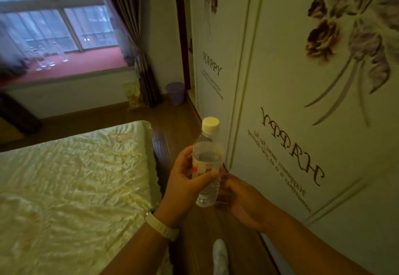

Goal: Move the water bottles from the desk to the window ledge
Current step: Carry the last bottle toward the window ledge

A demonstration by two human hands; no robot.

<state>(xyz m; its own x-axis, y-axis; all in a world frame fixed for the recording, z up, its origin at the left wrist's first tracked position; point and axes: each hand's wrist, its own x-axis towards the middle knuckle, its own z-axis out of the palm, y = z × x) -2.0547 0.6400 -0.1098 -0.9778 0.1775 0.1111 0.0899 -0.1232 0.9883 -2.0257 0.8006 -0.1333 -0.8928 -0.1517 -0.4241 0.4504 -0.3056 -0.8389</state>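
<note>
A clear water bottle with a pale cap and a red-and-white label stands upright in my left hand, whose fingers and thumb wrap around its middle. My right hand is just right of the bottle's base; its fingertips reach toward the bottom and look blurred, so contact is unclear. Far off at the upper left, several clear bottles stand on the red window ledge below the window.
A bed with a shiny yellow cover fills the left. A white wardrobe with flower prints lines the right. Between them runs a narrow wooden floor strip toward a purple bin and a curtain.
</note>
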